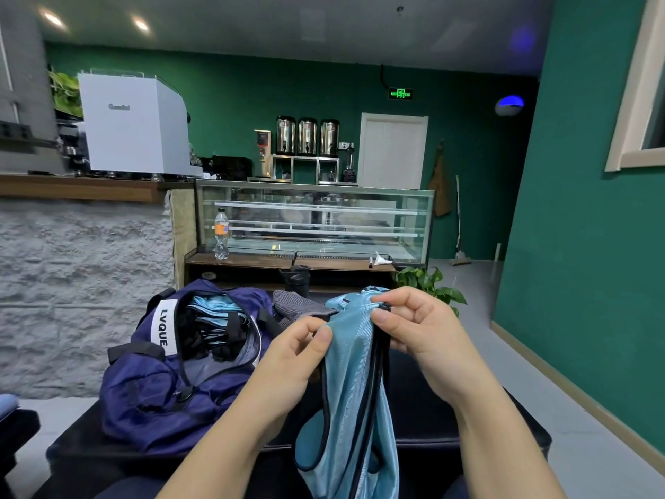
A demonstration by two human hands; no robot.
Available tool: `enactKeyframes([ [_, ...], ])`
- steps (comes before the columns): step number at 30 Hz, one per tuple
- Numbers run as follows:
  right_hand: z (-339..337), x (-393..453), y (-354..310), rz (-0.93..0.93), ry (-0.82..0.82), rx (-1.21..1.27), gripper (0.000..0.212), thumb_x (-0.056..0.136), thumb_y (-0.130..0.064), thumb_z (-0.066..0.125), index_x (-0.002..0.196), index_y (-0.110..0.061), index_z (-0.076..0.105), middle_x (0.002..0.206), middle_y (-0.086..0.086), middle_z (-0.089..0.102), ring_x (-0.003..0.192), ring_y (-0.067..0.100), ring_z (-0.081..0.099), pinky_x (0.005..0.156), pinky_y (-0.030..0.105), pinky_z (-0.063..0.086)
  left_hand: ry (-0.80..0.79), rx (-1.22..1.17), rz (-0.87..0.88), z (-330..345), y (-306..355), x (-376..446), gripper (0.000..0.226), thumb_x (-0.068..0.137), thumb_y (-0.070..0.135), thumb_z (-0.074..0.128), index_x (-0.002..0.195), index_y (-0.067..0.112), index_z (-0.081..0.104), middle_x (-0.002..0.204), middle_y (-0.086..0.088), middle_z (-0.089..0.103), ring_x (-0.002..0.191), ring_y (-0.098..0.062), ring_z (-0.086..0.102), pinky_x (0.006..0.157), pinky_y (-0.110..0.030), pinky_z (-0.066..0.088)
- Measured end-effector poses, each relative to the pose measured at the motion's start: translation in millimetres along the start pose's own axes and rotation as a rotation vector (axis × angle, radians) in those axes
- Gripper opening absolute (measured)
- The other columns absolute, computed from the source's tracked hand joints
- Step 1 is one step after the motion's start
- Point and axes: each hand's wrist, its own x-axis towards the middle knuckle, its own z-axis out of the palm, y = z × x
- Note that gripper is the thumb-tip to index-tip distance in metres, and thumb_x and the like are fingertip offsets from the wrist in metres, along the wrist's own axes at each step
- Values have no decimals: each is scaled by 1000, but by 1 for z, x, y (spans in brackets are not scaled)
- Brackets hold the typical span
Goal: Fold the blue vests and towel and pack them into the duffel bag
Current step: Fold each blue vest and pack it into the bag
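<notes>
The navy duffel bag (144,387), lying on the left of the dark surface (431,419), carries a white strap label (164,327) printed in black capitals "LVQUE"; the letters run lengthwise down the strap, and anything further is folded out of sight. On the far green wall above the white door, a lit green exit sign (400,94) shows a running-figure pictogram with the word "EXIT" to its right; the small marks to its left are too blurred to read. The white coffee machine (133,127) at far left bears a grey brand name on its back panel, too blurred to make out. The orange label on the plastic bottle (221,234) is illegible.
</notes>
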Motion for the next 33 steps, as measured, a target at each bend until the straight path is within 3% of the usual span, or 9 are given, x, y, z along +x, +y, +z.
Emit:
enactKeyframes([
  [3,0,0,0,11,-3,-22,16,74,-19,70,89,-17,66,80,2,73,73,11,64,66,24,46,-11,-92,39,3,-2,-2,16,88,31,62,76,23,68,76,6,66,68,-3,57,64,-16,44],
  [8,-5,2,1,14,24,-28,10,85,-7,65,90,-16,66,81,2,74,76,14,66,72,30,49,145,-20,224,6,12,-2,13,83,19,55,80,7,60,60,12,62,53,5,52,54,-7,40],
  [11,-4,2,-1,-2,24,-50,10,86,-6,65,90,-15,65,78,1,73,71,10,65,63,22,48,168,159,279,5,19,-1,9,85,16,59,77,15,63,61,14,62,58,4,51,58,-9,40],
  [14,-7,3,-1,-28,34,-73,10,85,-4,66,88,-14,66,80,5,73,76,18,64,73,33,47,106,445,290,-7,21,1,20,87,13,67,71,24,63,67,18,63,64,3,54,63,-10,39],
  [16,-9,4,-2,-42,25,-122,14,86,-5,66,85,-18,67,78,8,71,76,19,62,73,32,48,13,618,284,-16,27,4,11,82,26,70,73,26,64,71,16,64,67,0,55,66,-15,42],
  [20,-12,14,-9,-73,9,-476,18,87,-10,66,79,-26,62,64,0,55,58,10,44,61,26,38,-96,945,299,-26,50,19,23,79,20,76,69,33,60,72,10,63,70,-4,54,68,-23,41],
  [24,-4,43,-32,-70,-28,-852,23,82,-5,57,77,-27,52,70,-6,51,49,7,37,45,19,30,-68,1126,324,-20,83,40,5,82,21,73,82,22,68,77,7,65,74,-9,58,66,-18,39],
  [29,15,84,-60,-106,-63,-1148,27,81,3,45,86,-23,49,89,-3,52,78,18,51,53,25,37,-54,1240,312,-7,119,66,12,85,26,70,93,18,68,73,13,56,66,-3,48,56,-8,34],
  [33,31,98,-80,-118,-29,-1324,27,85,4,44,103,-16,50,100,7,52,88,26,50,60,30,35,-61,1298,327,2,136,79,16,87,29,69,94,16,64,75,11,51,71,-9,47,54,-15,31],
])
